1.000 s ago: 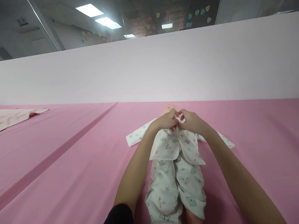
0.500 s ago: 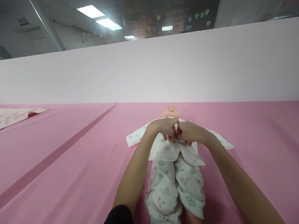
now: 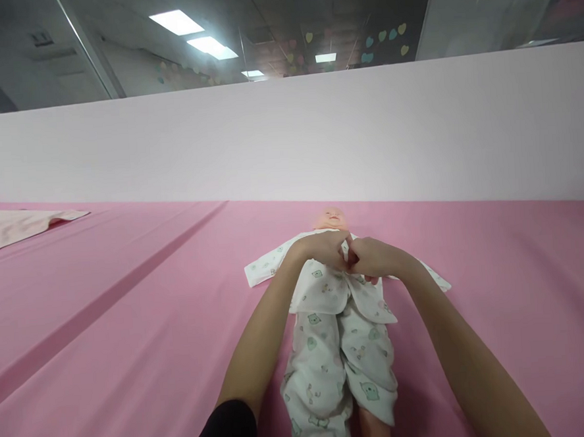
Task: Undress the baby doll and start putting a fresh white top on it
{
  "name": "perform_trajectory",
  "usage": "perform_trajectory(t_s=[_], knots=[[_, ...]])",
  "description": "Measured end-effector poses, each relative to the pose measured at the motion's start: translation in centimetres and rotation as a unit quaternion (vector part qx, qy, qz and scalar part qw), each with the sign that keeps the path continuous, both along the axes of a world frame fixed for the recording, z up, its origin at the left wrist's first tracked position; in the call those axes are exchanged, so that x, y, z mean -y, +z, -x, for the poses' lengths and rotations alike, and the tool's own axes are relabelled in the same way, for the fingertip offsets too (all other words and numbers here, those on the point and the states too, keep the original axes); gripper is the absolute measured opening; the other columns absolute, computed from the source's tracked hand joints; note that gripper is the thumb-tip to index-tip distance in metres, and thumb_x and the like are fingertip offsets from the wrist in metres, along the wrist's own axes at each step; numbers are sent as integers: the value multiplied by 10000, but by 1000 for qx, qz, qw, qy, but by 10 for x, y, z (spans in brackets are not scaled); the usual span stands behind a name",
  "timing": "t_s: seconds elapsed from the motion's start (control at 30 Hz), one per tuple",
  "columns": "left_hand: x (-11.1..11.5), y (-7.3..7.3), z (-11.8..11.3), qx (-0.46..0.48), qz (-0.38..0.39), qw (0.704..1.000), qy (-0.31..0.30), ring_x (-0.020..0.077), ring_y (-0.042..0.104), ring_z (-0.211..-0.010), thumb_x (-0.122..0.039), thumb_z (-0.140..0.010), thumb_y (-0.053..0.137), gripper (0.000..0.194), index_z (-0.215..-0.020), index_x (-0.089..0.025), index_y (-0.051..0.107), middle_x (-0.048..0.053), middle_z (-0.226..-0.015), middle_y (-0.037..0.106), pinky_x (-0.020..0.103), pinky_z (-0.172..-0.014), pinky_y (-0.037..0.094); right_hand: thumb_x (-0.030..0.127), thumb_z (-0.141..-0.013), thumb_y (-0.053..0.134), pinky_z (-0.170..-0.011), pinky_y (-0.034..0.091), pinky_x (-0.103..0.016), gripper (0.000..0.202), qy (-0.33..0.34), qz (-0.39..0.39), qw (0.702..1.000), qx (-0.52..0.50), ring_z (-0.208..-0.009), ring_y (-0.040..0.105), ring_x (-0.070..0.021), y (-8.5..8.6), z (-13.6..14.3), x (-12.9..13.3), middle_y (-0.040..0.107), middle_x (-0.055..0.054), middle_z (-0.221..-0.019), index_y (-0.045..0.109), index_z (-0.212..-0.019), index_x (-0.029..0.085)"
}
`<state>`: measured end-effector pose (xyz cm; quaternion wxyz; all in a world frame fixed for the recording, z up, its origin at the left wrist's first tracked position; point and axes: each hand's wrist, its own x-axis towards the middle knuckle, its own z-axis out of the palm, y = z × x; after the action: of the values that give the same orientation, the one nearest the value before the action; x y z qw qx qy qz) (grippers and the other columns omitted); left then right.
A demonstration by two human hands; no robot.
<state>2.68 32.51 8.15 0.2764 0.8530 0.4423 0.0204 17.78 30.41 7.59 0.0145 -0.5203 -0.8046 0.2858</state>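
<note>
A baby doll (image 3: pixel 332 218) lies on its back, its head toward the white wall. It wears a white printed top (image 3: pixel 321 289) with both sleeves spread outward and matching trousers (image 3: pixel 318 368). The lower part of one leg shows bare below the right trouser leg. Over the doll's chest, my left hand (image 3: pixel 327 249) and my right hand (image 3: pixel 371 256) meet, fingers closed on the front of the top where its edges come together. The exact bit of cloth between the fingertips is hidden.
The doll lies on a pink padded surface (image 3: pixel 131 334) with a long crease on the left. A pale pink cloth (image 3: pixel 20 225) lies at the far left. A low white wall (image 3: pixel 267 141) runs behind, with glass above it.
Both hands remain together at the chest, with the fingers of my left hand curled in slightly more. The view has shifted a little.
</note>
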Motion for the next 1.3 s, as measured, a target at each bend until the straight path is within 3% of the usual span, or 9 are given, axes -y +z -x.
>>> perform_trajectory(t_s=[0.2,0.4,0.6,0.73,0.93,1.03,1.13,1.3], knots=[[5,5,4,88,44,995,22,143,604,-771,-188,-650,569,446,-1068,-235,422,-4,-848,642,222,-583,445,144,-673,536,-405,348,-233,98,-9,-34,999,-18,-396,481,-118,4,-4,0,463,2,-483,516,-578,151],[11,10,7,202,84,974,64,111,607,-722,-160,-704,525,376,-1056,-219,409,-3,-815,618,248,-667,488,238,-682,581,-399,280,-202,98,8,19,991,-129,-417,395,-67,16,-20,-1,419,25,-510,629,-665,155],[3,5,10,266,74,960,48,118,619,-723,-177,-714,538,300,-997,-197,440,16,-832,610,289,-706,498,412,-708,615,-416,320,-199,336,-29,24,986,-161,-440,423,-78,16,-23,-3,407,20,-470,487,-530,158],[-1,3,11,200,67,976,46,119,598,-733,-226,-734,529,261,-991,-196,495,17,-840,612,253,-669,475,496,-678,662,-450,413,-215,366,-35,55,986,-154,-486,496,-103,3,-13,-11,489,4,-552,525,-625,160],[5,3,3,87,7,993,80,146,588,-781,-252,-754,461,253,-1003,-221,493,20,-903,615,224,-595,451,349,-747,615,-445,447,-242,236,-45,41,991,-115,-459,521,-125,-16,-1,-25,512,0,-530,504,-666,157],[11,3,-2,51,-68,991,99,164,590,-797,-270,-760,461,275,-1031,-226,472,40,-1007,604,238,-579,444,301,-742,607,-462,458,-240,229,-48,33,990,-130,-487,532,-123,-10,-11,-26,498,-3,-547,469,-624,162],[15,2,-5,-52,-130,980,143,218,592,-824,-381,-772,483,266,-943,-177,496,90,-998,603,299,-642,447,318,-721,624,-483,461,-240,315,-87,5,985,-146,-520,534,-123,2,-31,-24,482,-7,-565,388,-570,175],[12,-8,-9,-98,-143,968,181,287,588,-896,-639,-668,537,543,-915,-157,494,114,-946,603,363,-727,450,374,-742,579,-546,459,-255,353,-165,-21,972,-167,-516,482,-102,13,-75,-25,458,-1,-564,355,-547,183]])
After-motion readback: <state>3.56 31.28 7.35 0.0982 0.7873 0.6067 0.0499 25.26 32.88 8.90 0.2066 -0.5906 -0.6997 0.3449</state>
